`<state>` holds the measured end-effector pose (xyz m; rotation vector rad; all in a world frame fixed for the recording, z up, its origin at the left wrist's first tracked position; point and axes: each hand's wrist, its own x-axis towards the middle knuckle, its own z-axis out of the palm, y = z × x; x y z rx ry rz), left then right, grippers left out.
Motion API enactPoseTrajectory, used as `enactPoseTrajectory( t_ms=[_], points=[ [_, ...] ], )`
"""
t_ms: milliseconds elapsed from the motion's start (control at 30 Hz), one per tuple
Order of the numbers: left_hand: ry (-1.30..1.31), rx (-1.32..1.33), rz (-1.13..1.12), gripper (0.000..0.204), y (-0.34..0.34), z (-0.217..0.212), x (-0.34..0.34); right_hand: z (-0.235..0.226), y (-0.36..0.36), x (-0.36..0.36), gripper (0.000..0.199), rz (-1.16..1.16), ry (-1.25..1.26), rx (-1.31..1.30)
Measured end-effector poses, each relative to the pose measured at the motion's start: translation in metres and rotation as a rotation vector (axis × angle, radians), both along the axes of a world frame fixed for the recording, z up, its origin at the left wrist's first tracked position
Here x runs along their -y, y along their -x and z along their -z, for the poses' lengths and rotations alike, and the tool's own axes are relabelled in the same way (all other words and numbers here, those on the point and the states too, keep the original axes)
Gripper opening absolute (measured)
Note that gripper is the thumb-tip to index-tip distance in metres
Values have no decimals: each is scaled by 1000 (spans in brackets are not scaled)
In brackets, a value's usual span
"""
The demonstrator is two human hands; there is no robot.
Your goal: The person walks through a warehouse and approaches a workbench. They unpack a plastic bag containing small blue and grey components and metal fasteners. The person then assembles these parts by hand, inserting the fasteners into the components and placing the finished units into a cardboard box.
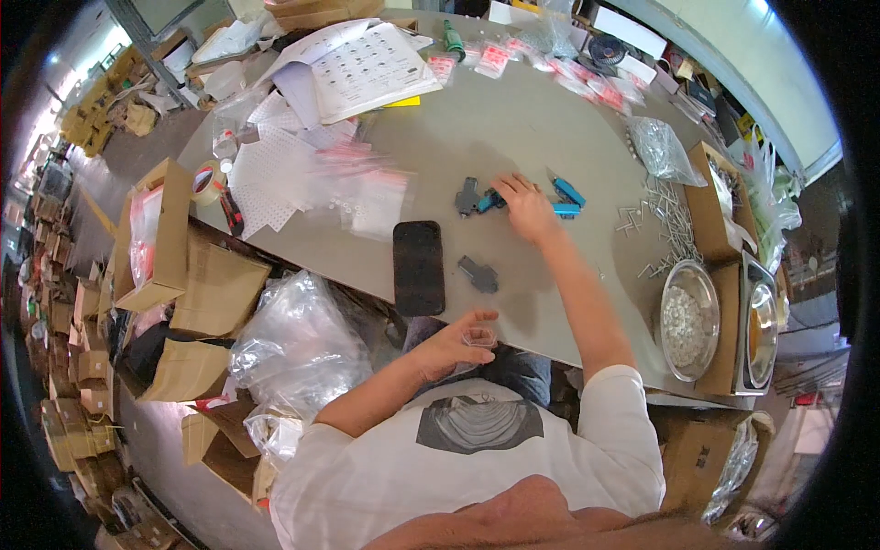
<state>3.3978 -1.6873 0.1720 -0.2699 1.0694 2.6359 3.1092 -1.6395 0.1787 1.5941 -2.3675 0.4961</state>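
Observation:
My right hand (527, 209) reaches over the table, its fingers closed on a small blue-and-dark piece (492, 199). A dark grey plastic piece (467, 196) lies just left of it. To the right of the fingers are a blue piece with a pointed tip (569, 192) and another blue piece (566, 211). Close to my body, my left hand (451, 345) is curled around a small clear plastic item (478, 337), its exact kind unclear. A second dark grey piece (478, 274) and a black phone (418, 268) lie between my hands and the table's left side.
Metal pins (674, 225) lie scattered at the right, near a steel bowl of white pieces (689, 321) and a cardboard box (724, 202). Clear zip bags (378, 206), printed sheets (374, 73) and a tape roll (208, 181) cover the left. Wrapped plastic (298, 339) stands beside the table.

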Motion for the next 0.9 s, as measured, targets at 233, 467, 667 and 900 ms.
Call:
enactPoseTrajectory(
  t_ms=[233,467,667,900],
  points=[
    [-155,34,-30,75,-1,12,14,-14,3,-25,27,-28,-215,210],
    [68,10,41,79,21,1,9,-73,-49,-90,20,-91,-153,1023],
    [9,-16,132,59,27,1,4,-88,-81,-83,22,-349,-476,1211],
    [-396,144,133,47,11,-12,17,-69,-88,-54,26,-686,-359,1363]
  ],
)
